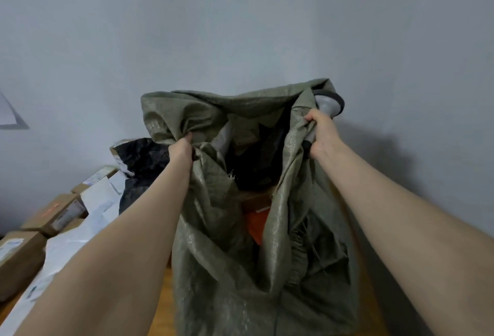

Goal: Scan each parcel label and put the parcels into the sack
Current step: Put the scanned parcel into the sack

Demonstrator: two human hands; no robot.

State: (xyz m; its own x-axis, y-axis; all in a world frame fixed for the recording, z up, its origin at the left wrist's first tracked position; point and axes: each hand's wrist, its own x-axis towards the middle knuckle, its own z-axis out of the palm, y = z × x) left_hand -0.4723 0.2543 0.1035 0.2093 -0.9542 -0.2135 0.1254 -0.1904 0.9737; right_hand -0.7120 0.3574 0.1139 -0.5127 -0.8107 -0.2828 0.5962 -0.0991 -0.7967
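Note:
A grey-green woven sack [224,269] stands upright in the middle, its mouth held wide. My left hand [181,150] grips the left rim. My right hand [322,132] grips the right rim together with a grey handheld scanner [327,101], whose head sticks up above my fingers. Inside the sack I see dark parcels [254,164], a brown box and an orange parcel [255,224].
To the left lie brown cardboard boxes [53,214] with labels, white mailer bags [80,231] and a black plastic parcel [141,159]. A plain pale wall stands close behind the sack. A wooden surface [164,306] shows under the sack.

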